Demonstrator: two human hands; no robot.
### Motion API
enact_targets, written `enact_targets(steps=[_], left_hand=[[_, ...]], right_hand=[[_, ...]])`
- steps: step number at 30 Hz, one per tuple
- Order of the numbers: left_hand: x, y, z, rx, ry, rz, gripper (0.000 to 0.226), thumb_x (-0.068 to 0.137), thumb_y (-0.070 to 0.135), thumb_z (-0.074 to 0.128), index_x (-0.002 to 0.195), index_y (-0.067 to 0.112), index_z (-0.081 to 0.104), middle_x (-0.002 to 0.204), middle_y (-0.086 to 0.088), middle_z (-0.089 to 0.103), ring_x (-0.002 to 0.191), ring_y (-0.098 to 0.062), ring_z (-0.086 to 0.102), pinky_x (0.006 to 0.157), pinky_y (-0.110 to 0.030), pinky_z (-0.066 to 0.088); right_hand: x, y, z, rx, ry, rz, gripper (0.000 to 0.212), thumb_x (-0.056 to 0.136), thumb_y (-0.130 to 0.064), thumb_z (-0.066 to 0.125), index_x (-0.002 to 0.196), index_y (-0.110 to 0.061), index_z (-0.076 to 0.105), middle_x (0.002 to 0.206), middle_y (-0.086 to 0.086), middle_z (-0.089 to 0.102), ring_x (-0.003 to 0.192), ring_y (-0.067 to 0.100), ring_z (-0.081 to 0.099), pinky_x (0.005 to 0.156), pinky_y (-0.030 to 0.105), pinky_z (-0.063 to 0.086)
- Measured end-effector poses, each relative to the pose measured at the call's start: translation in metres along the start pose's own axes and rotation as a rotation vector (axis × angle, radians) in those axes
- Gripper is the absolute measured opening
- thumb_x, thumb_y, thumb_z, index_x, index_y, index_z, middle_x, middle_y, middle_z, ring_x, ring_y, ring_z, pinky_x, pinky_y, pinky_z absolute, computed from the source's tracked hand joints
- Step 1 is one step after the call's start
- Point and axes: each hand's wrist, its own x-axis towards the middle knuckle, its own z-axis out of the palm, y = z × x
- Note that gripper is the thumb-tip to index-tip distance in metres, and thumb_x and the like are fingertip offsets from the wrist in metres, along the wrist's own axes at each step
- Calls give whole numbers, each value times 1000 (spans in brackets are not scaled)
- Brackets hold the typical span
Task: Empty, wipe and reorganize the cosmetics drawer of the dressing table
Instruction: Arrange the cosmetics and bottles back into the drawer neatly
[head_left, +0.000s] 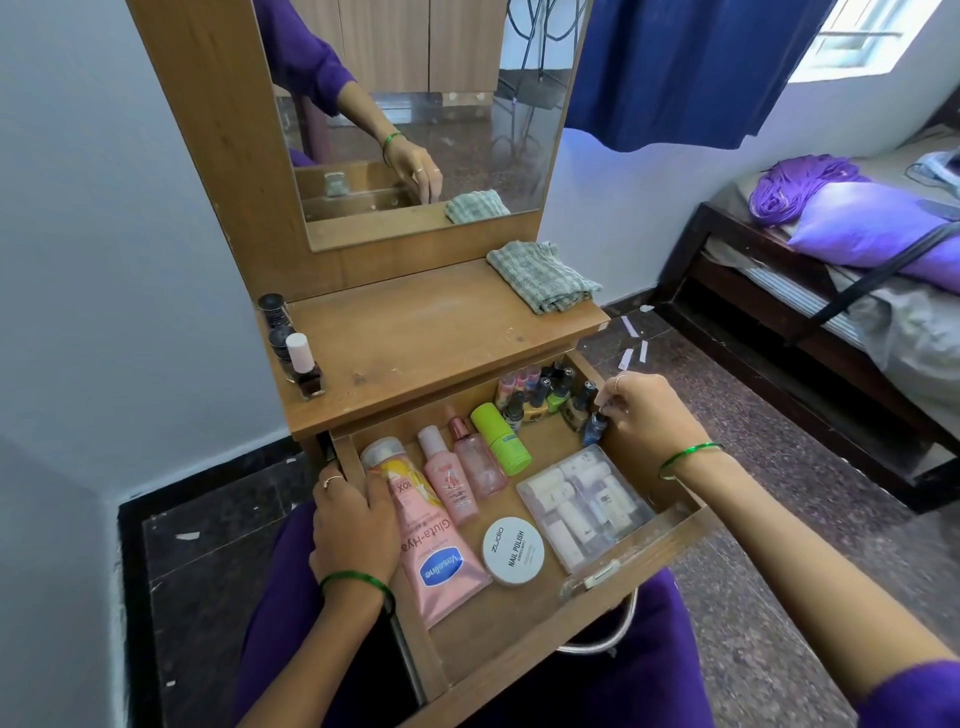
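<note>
Now | drawer (644, 558) open, cosmetics inside | right hand (647, 415) pinches blue polish bottle (594, 427) | left hand (353, 525) grips drawer side

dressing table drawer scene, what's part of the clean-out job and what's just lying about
Job: open wooden drawer; pink Vaseline tube; round white nail polish remover tub; blue nail polish bottle pinched by right hand; folded checked cloth.
Lying about: purple pillow; blue curtain.
</note>
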Motion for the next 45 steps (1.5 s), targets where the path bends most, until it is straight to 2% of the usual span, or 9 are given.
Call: enact_targets(steps=[8, 14, 18, 21, 26, 29, 35, 37, 45], left_hand=[[0, 0, 0, -4, 6, -5, 29, 97, 37, 42, 109, 12, 48, 101, -10, 58, 85, -24, 58, 65, -36, 39], [0, 1, 0, 10, 14, -16, 29, 96, 37, 42, 110, 13, 49, 101, -8, 58, 86, -22, 57, 65, -34, 39], [1, -2, 1, 7, 8, -3, 32, 96, 39, 42, 114, 13, 48, 104, -6, 58, 88, -21, 58, 65, -35, 42], [3, -4, 2, -6, 4, -3, 33, 96, 40, 41, 115, 14, 48, 109, -6, 57, 94, -25, 59, 70, -37, 44], [3, -3, 1, 3, 12, 8, 36, 96, 40, 43, 120, 13, 47, 108, -6, 57, 91, -22, 59, 67, -36, 46], [3, -3, 1, 13, 11, 0, 36, 96, 41, 42, 120, 14, 46, 106, -5, 58, 88, -20, 59, 65, -35, 47], [4, -3, 1, 26, 1, -4, 41, 95, 42, 41, 125, 14, 45, 113, -5, 56, 95, -23, 60, 67, -37, 48], [4, -3, 1, 29, -1, 2, 41, 95, 42, 41, 125, 14, 44, 112, -5, 56, 94, -22, 60, 68, -40, 52], [3, -1, -1, 39, 1, 10, 40, 96, 42, 42, 124, 13, 45, 110, -5, 55, 91, -19, 60, 66, -37, 54]], right_hand=[[-3, -4, -2, -48, -55, 7, 20, 80, 8, 53, 84, -6, 67, 89, 9, 63, 84, 25, 60, 74, 33, 50], [-5, -17, -7, -83, -16, -35, 19, 85, -3, 58, 101, -10, 65, 107, 5, 59, 101, 23, 54, 84, 33, 46], [4, -54, -13, -24, 20, -193, 17, 84, -7, 61, 100, -11, 66, 105, 3, 59, 101, 23, 54, 88, 33, 43], [12, -95, -13, 81, 25, -363, 16, 82, -8, 64, 97, -12, 66, 98, -1, 58, 92, 23, 57, 83, 30, 45], [25, -176, -10, 196, -11, -593, 34, 83, -8, 63, 117, -15, 59, 112, 3, 58, 99, 14, 53, 88, 25, 42], [30, -218, -5, 213, 10, -661, 37, 85, -10, 62, 121, -16, 58, 104, 5, 59, 87, 14, 53, 78, 30, 49], [35, -258, 12, 165, 67, -535, 27, 90, -30, 58, 111, -14, 59, 86, -5, 47, 79, 14, 49, 64, 28, 36], [36, -261, 19, 154, 86, -504, 26, 89, -34, 58, 105, -13, 57, 78, -9, 41, 75, 17, 49, 62, 30, 39], [40, -248, 28, 258, 59, -432, 20, 84, -27, 63, 86, -16, 47, 75, 0, 52, 70, 21, 54, 62, 36, 47]])
